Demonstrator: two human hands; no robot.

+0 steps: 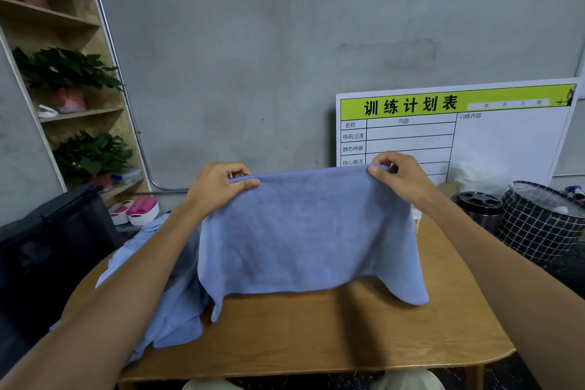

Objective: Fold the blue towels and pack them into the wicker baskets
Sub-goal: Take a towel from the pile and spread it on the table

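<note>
Wooden table (316, 342): both hands (left (218, 184), right (395, 172)) pinch blue towel (310, 231).

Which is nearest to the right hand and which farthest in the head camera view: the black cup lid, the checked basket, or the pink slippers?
From the right hand, which pinches the blue towel:
1. Black cup lid, just to its right.
2. Checked basket, further right, beyond the lid.
3. Pink slippers, far left on the floor by the shelf.
</note>
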